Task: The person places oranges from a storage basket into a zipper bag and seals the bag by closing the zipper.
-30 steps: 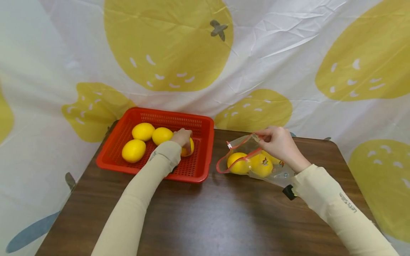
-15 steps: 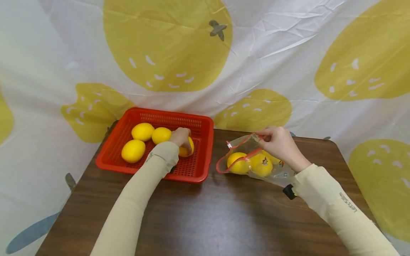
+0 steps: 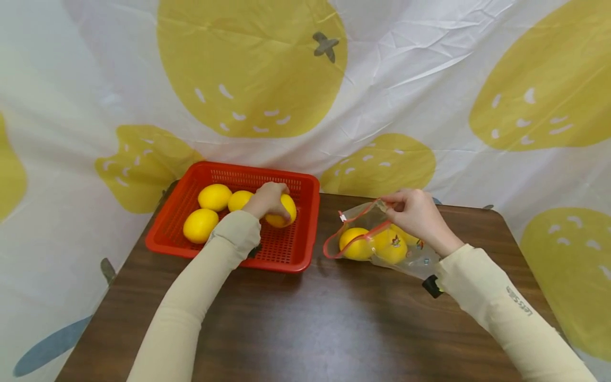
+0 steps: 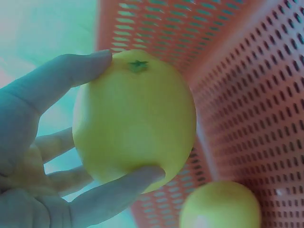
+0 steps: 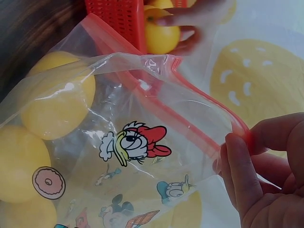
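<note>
In the head view my left hand (image 3: 267, 200) holds a lemon (image 3: 288, 210) over the right part of the red basket (image 3: 312, 223). Seen from the left wrist, the thumb and fingers grip the lemon's sides, and its small green stem end shows at the top. My right hand (image 3: 414, 215) pinches the red zip edge of a clear plastic bag (image 5: 135, 145) printed with cartoon figures, keeping its mouth lifted and apart. Several lemons (image 5: 57, 104) lie inside the bag, which rests on the table to the right of the basket.
Three more lemons (image 3: 200, 225) lie in the left and middle of the basket. The dark wooden table (image 3: 305, 323) backs onto a white cloth (image 3: 406, 48) printed with big yellow fruit. A white slider (image 3: 342, 217) sits on the bag's zip.
My left hand has lifted the lemon slightly from the basket floor, up and a little to the right in the head view. The right hand and the bag have stayed still.
</note>
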Tool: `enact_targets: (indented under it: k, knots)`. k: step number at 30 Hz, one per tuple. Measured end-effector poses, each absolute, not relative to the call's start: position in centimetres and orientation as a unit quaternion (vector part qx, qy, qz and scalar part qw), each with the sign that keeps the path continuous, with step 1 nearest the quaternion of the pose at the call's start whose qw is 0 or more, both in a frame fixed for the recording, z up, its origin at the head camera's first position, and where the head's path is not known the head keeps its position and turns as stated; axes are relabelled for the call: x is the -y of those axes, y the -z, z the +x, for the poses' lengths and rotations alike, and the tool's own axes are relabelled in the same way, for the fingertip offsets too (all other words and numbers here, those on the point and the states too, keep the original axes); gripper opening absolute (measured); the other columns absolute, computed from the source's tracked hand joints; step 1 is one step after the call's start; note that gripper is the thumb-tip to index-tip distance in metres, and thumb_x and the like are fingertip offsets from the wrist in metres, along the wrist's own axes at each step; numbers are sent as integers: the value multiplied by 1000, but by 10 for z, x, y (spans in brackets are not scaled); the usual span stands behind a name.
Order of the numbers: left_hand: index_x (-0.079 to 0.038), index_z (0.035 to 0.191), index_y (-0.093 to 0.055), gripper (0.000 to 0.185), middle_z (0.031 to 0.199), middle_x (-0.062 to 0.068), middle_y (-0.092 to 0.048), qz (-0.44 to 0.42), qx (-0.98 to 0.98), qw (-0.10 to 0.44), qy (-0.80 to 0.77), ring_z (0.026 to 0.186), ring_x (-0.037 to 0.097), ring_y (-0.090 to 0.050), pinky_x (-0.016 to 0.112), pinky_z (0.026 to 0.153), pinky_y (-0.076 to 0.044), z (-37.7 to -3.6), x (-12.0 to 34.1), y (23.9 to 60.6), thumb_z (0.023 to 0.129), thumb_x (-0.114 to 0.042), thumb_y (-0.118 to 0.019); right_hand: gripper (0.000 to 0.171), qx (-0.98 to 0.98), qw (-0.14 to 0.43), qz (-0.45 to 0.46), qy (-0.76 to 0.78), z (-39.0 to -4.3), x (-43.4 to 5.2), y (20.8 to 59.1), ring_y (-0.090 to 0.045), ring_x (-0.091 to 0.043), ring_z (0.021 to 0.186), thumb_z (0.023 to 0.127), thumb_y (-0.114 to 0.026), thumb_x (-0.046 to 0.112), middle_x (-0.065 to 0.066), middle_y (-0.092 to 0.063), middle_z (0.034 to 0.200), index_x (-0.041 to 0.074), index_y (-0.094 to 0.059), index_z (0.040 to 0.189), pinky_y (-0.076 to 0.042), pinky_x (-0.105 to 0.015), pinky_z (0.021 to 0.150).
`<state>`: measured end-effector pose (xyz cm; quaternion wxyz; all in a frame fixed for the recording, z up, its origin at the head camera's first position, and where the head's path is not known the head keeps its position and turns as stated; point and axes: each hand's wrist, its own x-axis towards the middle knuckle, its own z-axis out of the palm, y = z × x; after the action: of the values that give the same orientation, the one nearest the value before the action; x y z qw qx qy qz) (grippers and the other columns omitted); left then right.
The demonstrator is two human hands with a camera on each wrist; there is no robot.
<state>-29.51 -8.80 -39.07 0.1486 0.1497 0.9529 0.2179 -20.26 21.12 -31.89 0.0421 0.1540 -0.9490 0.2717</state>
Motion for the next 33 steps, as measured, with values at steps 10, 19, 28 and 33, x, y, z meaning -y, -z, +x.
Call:
enact_targets:
  k: [10, 19, 28, 33]
  knots:
    - [-6, 118, -55, 65, 113, 13, -50, 189, -943, 100, -253, 100, 26, -44, 37, 83, -42, -281, 85, 367, 61, -27, -80, 29, 952, 30, 150, -265, -203, -211, 318, -53, -19, 61, 79, -57, 3, -18, -65, 92, -3, -66, 105, -41, -28, 52]
    - [-9, 120, -54, 67, 113, 10, -53, 212, -932, 74, -284, 102, 25, -42, 36, 83, -41, -262, 77, 351, 63, -31, -78, 28, 952, 35, 153, -262, -205, -211, 318, -52, -18, 59, 78, -58, 1, -16, -65, 88, -3, -67, 104, -40, -28, 52]
    - [-15, 120, -55, 67, 111, 6, -53, 223, -913, 58, -336, 100, 22, -44, 34, 80, -42, -242, 64, 347, 61, -38, -78, 27, 950, 39, 159, -266, -203, -211, 318, -52, -17, 59, 78, -59, 1, -16, -65, 88, -3, -67, 104, -41, -28, 52]
    - [-16, 123, -54, 69, 116, 7, -51, 225, -902, 68, -362, 102, 22, -45, 35, 80, -43, -234, 57, 348, 62, -39, -78, 27, 949, 38, 152, -272, -204, -211, 319, -54, -19, 63, 78, -59, 1, -17, -65, 88, -3, -67, 103, -43, -28, 54]
